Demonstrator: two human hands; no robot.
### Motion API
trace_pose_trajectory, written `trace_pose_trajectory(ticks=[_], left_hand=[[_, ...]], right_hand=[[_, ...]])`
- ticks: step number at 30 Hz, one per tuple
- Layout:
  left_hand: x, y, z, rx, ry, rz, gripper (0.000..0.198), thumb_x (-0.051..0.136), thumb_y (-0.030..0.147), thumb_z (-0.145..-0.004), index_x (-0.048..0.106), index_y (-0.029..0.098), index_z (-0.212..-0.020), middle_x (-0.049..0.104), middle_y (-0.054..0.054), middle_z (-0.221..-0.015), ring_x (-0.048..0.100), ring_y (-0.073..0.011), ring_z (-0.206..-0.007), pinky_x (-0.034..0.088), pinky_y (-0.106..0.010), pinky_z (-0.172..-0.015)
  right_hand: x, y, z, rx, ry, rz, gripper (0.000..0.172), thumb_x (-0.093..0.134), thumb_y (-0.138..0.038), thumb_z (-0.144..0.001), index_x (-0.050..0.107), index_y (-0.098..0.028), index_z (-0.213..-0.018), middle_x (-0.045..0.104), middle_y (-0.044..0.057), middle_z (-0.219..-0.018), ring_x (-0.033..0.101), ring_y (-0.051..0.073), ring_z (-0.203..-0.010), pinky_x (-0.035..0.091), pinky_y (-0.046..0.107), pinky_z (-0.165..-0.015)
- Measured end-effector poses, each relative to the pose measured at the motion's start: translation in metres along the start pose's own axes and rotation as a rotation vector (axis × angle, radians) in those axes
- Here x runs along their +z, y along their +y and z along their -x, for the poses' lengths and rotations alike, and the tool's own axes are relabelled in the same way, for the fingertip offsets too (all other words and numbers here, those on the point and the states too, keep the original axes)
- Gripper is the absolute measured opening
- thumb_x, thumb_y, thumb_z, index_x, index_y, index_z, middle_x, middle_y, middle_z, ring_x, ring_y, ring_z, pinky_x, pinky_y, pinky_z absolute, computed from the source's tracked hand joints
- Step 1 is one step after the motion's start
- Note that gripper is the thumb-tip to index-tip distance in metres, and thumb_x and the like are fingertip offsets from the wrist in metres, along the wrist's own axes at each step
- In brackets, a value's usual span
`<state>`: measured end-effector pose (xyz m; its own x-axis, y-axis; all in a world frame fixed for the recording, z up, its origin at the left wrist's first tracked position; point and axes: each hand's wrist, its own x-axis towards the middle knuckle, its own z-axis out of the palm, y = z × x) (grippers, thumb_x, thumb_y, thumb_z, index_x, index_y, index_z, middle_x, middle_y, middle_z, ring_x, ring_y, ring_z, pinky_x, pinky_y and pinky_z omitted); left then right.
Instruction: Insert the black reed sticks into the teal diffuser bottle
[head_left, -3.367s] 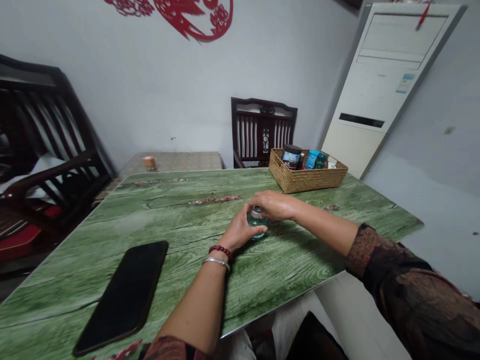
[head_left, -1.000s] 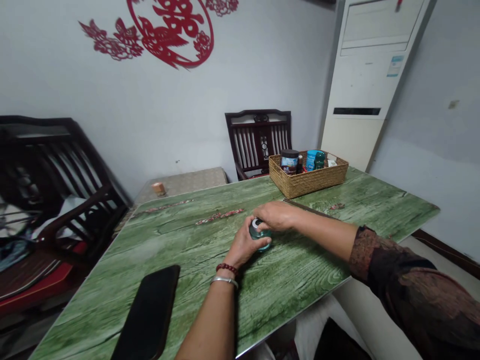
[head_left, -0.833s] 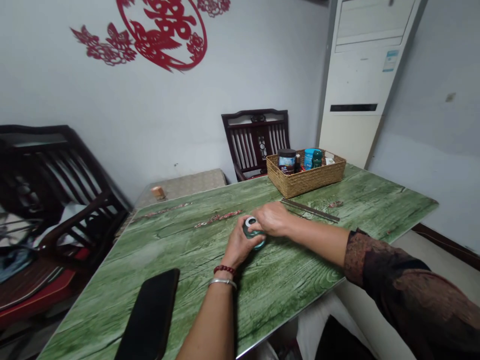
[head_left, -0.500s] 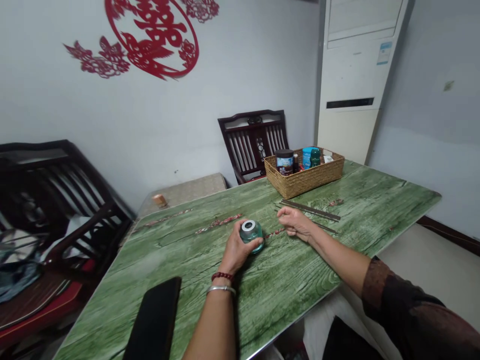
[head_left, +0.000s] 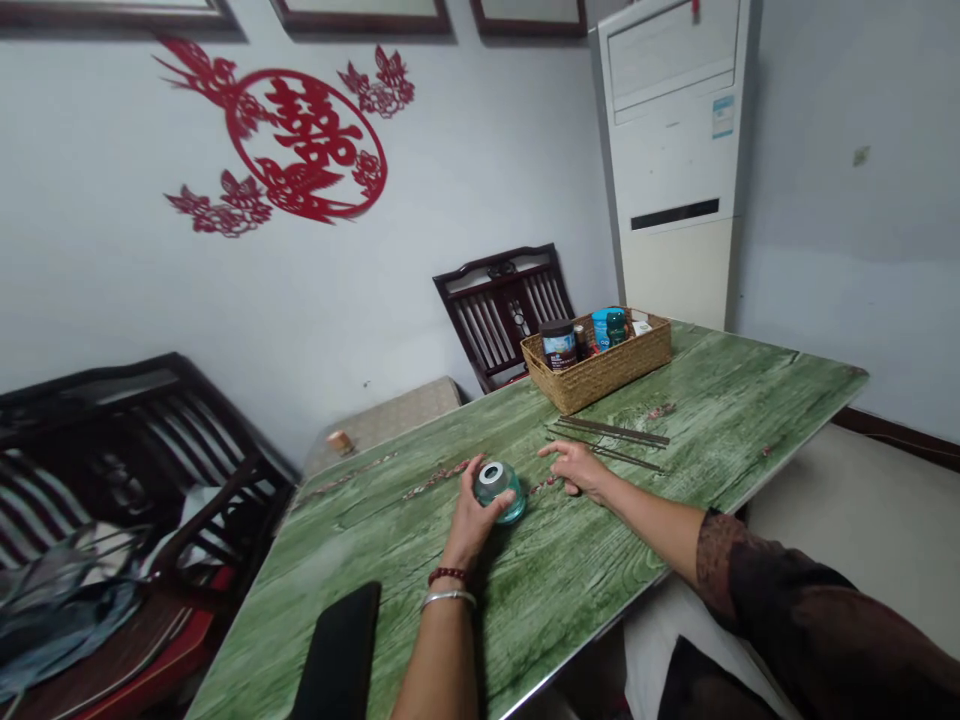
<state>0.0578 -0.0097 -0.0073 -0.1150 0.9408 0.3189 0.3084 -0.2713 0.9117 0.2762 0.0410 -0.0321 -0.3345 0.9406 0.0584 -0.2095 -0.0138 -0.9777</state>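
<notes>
My left hand [head_left: 472, 515] is wrapped round a small teal glass bottle [head_left: 510, 505] with a silver ring at its mouth, on the green wood-patterned table [head_left: 420, 560]. To the right of the bottle, my right hand [head_left: 576, 468] hovers over the table, index finger stretched out and the other fingers curled, with nothing seen in it. Just beyond that hand lie several thin dark sticks [head_left: 619, 431], close to its fingertips.
A wicker basket [head_left: 615, 372] with jars and packets stands at the table's back. A black phone [head_left: 339, 650] lies at the near left. Dark wooden chairs [head_left: 502, 300] stand behind and to the left. A small orange-brown object [head_left: 340, 442] sits beyond the table's left back edge.
The view has tilted up and shifted. My right index finger is now stretched out, where the fingers were bunched together before. My left hand still holds the bottle.
</notes>
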Motion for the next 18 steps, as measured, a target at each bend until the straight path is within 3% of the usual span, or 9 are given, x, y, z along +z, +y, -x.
trace_pose_trajectory(ticks=[3, 7, 11, 18], left_hand=[[-0.013, 0.012, 0.001, -0.059, 0.086, 0.083, 0.083, 0.084, 0.051, -0.065, 0.049, 0.021, -0.134, 0.060, -0.014, -0.130, 0.058, -0.0273, -0.125, 0.045, -0.042, -0.105], [-0.034, 0.034, 0.012, -0.155, 0.255, 0.363, 0.070, 0.082, 0.056, -0.070, 0.056, 0.027, -0.127, 0.063, -0.001, -0.099, 0.065, -0.0163, -0.095, 0.053, -0.032, -0.087], [-0.043, 0.045, 0.036, -0.176, 0.224, 0.640, 0.066, 0.088, 0.046, -0.067, 0.060, 0.031, -0.125, 0.052, 0.009, -0.069, 0.054, -0.0071, -0.062, 0.054, -0.026, -0.075], [-0.036, 0.031, 0.070, -0.263, 0.200, 0.701, 0.057, 0.092, 0.038, -0.065, 0.064, 0.026, -0.114, 0.042, 0.013, -0.058, 0.038, -0.0043, -0.049, 0.048, -0.018, -0.057]], right_hand=[[0.000, -0.011, 0.003, 0.020, -0.048, -0.077, 0.053, 0.074, -0.035, -0.064, 0.063, -0.020, -0.113, 0.039, -0.015, -0.052, 0.023, 0.002, -0.037, 0.019, 0.016, -0.036], [-0.002, -0.036, 0.012, -0.014, -0.134, -0.243, 0.066, 0.079, -0.031, -0.061, 0.059, -0.023, -0.124, 0.032, -0.017, -0.050, 0.015, 0.002, -0.038, 0.021, 0.017, -0.037], [-0.006, -0.057, 0.022, -0.063, -0.187, -0.359, 0.070, 0.079, -0.025, -0.063, 0.057, -0.026, -0.129, 0.030, -0.017, -0.048, 0.014, 0.004, -0.039, 0.023, 0.018, -0.039], [-0.009, -0.056, 0.037, -0.029, -0.245, -0.410, 0.061, 0.084, -0.037, -0.067, 0.059, -0.024, -0.121, 0.028, -0.017, -0.050, 0.015, 0.004, -0.040, 0.020, 0.020, -0.042]])
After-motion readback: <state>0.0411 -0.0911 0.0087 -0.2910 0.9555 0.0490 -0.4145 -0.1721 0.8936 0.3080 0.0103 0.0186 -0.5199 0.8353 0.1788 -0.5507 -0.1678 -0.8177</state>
